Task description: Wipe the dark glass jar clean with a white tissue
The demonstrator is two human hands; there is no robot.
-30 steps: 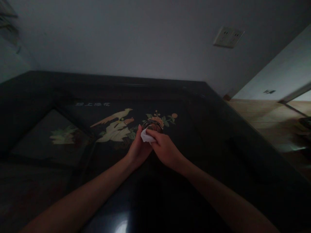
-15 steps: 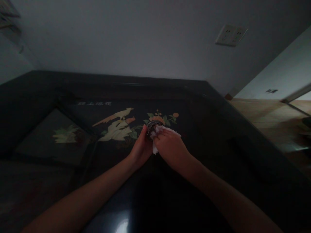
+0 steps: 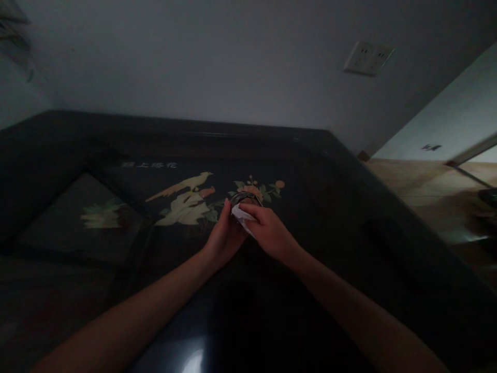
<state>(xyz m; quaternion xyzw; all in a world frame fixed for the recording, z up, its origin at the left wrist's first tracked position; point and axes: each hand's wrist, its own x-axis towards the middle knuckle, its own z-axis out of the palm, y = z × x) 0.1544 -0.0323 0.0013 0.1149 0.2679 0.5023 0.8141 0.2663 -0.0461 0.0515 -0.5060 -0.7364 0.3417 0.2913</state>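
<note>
My left hand [image 3: 226, 235] is closed around the side of a small dark glossy round object [image 3: 245, 196], whose curved rim shows above my fingers; its exact kind is too dim to make out. In my right hand [image 3: 273, 231] is a crumpled white tissue [image 3: 241, 215], pressed against the near side of that object. Both hands meet in front of me, above a dark glossy tabletop [image 3: 310, 207]. Most of the round object is hidden behind my fingers and the tissue.
Inlaid in the tabletop are a bird picture [image 3: 186, 199], flowers and a line of characters. A pale wall with a socket plate [image 3: 368, 58] rises behind the far edge. To the right lies a light-coloured floor [image 3: 411, 181]. The room is dim.
My right hand has turned and shifted slightly left with the tissue, which now shows as a narrower fold nearer my left thumb. My left hand still holds the round object.
</note>
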